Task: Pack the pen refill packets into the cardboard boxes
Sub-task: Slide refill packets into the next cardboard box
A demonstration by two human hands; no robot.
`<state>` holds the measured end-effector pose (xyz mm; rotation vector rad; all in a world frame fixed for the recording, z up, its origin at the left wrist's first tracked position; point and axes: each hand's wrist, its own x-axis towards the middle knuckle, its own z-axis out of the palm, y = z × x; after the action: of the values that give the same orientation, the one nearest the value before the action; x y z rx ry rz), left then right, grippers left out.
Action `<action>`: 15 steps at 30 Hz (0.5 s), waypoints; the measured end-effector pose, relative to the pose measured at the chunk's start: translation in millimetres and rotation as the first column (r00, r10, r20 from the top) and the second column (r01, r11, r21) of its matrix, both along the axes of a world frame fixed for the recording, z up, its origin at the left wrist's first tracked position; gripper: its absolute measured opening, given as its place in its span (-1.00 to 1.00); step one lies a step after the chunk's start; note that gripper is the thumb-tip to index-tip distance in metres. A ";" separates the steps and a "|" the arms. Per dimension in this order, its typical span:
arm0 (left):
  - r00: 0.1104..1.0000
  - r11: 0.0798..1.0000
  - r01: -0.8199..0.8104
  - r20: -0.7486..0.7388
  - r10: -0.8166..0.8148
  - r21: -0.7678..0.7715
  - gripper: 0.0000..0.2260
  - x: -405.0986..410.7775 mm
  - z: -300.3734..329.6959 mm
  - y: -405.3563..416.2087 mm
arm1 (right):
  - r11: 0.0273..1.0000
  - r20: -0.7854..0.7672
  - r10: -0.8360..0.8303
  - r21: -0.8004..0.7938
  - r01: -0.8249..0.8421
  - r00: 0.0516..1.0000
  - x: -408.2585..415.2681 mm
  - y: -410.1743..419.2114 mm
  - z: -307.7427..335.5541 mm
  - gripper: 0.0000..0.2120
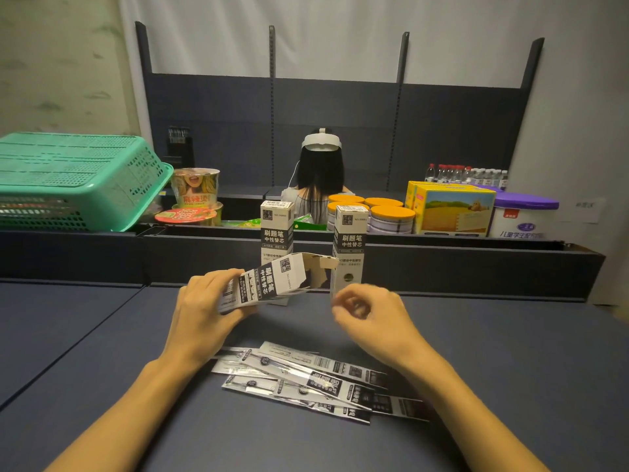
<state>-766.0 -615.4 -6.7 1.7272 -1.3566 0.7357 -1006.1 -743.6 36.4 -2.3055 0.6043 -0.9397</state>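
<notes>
Far left, back ledge: green plastic basket (78, 178), tilted, with two instant noodle cups (194, 187) just beside it.

Left hand (204, 311) grips one cardboard box (272, 282) near its closed end, fingers curled around it. Box is held off the table, lying roughly sideways, open end with its flaps pointing right.

Behind it, two more boxes stand upright on the dark table (102, 352): left standing box (276, 226) and right standing box (350, 240), apart from each other.

Right hand (367, 311) hovers just right of the open end, fingers loosely curled, somewhat blurred; nothing visibly held.

Pen refill packets (306, 379) lie in a loose overlapping pile on the table between the forearms, none in the held box as far as visible.

Back right: orange-lidded tins (391, 212), yellow carton (452, 209), purple-lidded tub (526, 216).
</notes>
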 end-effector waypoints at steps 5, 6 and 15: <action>1.000 1.000 -0.005 -0.001 0.005 -0.004 -0.44 1.5 -0.8 0.7 | 0.987 -0.520 0.155 0.124 -0.105 0.840 -7.7 -4.6 0.3 -0.86; 1.000 1.000 -0.007 -0.001 0.007 -0.002 -0.44 2.0 -0.9 0.7 | 0.985 -0.557 0.165 0.134 -0.108 0.814 -10.2 -5.6 2.0 -0.85; 1.000 1.000 -0.004 0.000 0.004 -0.008 -0.45 0.3 -0.7 -1.1 | 0.982 -0.703 0.186 0.155 -0.108 0.686 -16.7 -9.7 6.3 -0.81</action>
<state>-765.7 -616.5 -7.4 1.7242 -1.3485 0.7431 -1022.8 -753.3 42.7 -2.5387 0.7277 0.1275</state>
